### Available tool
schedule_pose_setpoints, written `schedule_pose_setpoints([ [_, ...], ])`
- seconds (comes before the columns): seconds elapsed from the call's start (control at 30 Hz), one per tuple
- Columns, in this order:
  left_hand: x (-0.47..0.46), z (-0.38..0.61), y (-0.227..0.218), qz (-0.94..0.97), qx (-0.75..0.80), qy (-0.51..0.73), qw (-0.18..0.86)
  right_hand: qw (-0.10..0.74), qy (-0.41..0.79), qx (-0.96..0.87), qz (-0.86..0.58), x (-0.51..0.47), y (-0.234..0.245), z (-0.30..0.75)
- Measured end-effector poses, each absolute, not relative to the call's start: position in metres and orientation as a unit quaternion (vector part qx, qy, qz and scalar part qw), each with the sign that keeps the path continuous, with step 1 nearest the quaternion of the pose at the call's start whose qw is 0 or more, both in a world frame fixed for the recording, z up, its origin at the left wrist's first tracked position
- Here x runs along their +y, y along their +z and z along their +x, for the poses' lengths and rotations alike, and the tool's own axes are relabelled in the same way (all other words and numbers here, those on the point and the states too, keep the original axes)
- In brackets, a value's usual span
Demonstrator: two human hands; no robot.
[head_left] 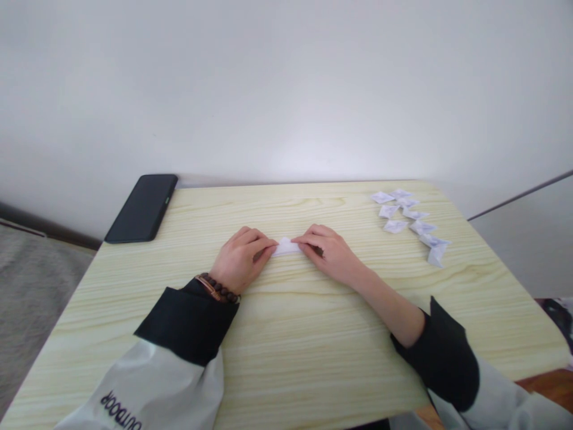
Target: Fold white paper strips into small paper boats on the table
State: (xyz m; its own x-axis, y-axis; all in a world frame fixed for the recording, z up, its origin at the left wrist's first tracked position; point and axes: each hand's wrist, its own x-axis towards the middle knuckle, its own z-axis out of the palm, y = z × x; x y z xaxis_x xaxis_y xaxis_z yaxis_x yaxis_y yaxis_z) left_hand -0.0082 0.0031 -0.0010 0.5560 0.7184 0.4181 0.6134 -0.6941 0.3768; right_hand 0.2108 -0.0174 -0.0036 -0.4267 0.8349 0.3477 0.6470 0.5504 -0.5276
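Note:
A small folded piece of white paper [286,245] lies low over the middle of the table, with a pointed top and a flat lower edge. My left hand [242,255] pinches its left end between thumb and index finger. On the other side, my right hand [329,254] grips the right end in the same way. Fingertips cover both ends of the paper, so only its centre shows. Off to the right of my right hand sit several small folded white paper boats [396,226] in a loose cluster.
The pale wood-grain table [286,346] stands against a white wall [286,89]. A black phone [142,209] lies at the table's far left corner. Grey fabric [36,298] shows beyond the left edge.

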Motion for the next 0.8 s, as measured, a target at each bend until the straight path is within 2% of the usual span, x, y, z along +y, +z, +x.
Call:
schedule_pose_setpoints([
  [0.47,0.0044,-0.0107,-0.0022,0.884,0.379,0.26,0.085,0.303,0.176,-0.816,-0.46,-0.0188,-0.0012,0.2101],
  [0.8,0.0032,-0.0123,0.001,0.914,0.326,0.241,0.033,0.245,0.044,-0.885,-0.393,-0.0214,-0.0059,0.2107],
])
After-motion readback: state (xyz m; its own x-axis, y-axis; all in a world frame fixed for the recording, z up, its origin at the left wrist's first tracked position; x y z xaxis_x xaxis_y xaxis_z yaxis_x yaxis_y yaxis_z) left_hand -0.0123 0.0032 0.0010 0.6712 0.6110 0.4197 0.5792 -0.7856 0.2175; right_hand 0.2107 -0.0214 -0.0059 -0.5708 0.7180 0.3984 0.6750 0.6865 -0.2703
